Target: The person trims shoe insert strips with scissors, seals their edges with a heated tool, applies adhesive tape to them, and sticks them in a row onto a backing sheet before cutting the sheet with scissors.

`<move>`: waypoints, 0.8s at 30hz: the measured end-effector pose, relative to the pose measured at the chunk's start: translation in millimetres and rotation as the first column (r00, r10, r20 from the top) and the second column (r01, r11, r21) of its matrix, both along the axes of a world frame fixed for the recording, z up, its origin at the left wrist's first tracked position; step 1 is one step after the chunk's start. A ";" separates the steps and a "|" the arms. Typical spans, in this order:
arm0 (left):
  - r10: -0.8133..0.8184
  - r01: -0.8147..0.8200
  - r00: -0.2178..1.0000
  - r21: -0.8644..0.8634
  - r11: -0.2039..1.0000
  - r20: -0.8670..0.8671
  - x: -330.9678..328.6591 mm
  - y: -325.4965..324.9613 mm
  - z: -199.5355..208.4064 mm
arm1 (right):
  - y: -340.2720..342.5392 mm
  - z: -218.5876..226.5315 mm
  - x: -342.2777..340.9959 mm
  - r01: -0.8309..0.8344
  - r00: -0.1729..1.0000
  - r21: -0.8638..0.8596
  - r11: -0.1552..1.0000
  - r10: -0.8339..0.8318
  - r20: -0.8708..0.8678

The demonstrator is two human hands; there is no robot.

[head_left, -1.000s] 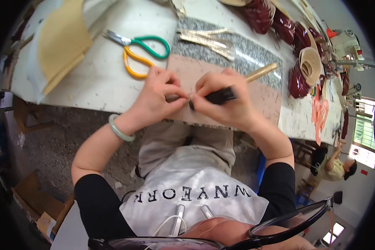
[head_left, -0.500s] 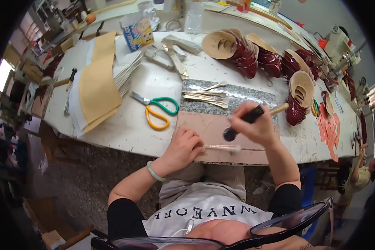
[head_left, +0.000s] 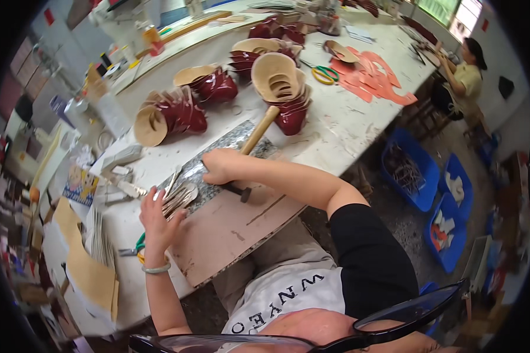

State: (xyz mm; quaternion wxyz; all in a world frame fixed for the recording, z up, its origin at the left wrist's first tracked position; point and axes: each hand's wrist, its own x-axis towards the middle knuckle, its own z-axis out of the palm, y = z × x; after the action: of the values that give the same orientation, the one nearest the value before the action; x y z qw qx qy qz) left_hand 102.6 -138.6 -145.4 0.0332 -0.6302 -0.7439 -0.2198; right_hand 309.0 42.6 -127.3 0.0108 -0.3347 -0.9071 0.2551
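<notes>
My right hand [head_left: 221, 166] is closed around a hammer [head_left: 259, 130] over the dark granite slab [head_left: 221, 143]; its wooden handle points away to the right and its black head shows near my wrist. My left hand [head_left: 157, 220], fingers stretched and thumb apart, is at the left end of the slab. Right beside its fingers lies a bunch of thin, pale gold straps [head_left: 181, 200]; whether the fingertips touch them I cannot tell. In front of the slab is a pinkish-brown board [head_left: 229, 232] with dark marks. Scissors [head_left: 140, 247] with green and orange handles are partly hidden behind my left wrist.
Stacked dark red shoe uppers [head_left: 291, 115] stand beyond the slab. Coral-coloured scrap sheets [head_left: 371, 76] and a second pair of scissors [head_left: 325, 75] lie farther right. Tan sheets [head_left: 88, 265] are at left. Blue bins [head_left: 409, 170] sit on the floor, near a seated person [head_left: 468, 82].
The view has swung to the right. My left hand has gone from the strap on the board to the bunch on the slab. My right hand, with the hammer, has moved over the slab.
</notes>
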 end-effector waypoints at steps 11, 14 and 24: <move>-0.108 0.114 0.989 -0.063 0.991 0.099 11.3 25.8 -25.9 | -3.0 -30.8 -4.9 0.019 0.986 0.209 0.978 0.016 -0.163; 0.027 -0.007 0.984 -0.116 0.993 0.174 16.8 23.4 -33.7 | -4.0 -35.0 -3.3 -0.013 0.980 0.257 0.966 0.064 -0.190; -0.200 -0.278 0.377 0.317 0.907 0.904 61.0 12.5 5.5 | -43.2 0.2 7.4 -0.080 0.560 0.245 0.966 0.247 -0.791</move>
State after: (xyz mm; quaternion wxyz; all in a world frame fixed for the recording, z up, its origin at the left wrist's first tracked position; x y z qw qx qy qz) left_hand 163.6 -126.1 -139.8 -0.2473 -0.3574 -0.5830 -0.6864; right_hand 316.5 -0.6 -127.1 0.4331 -0.0916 -0.8463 0.2963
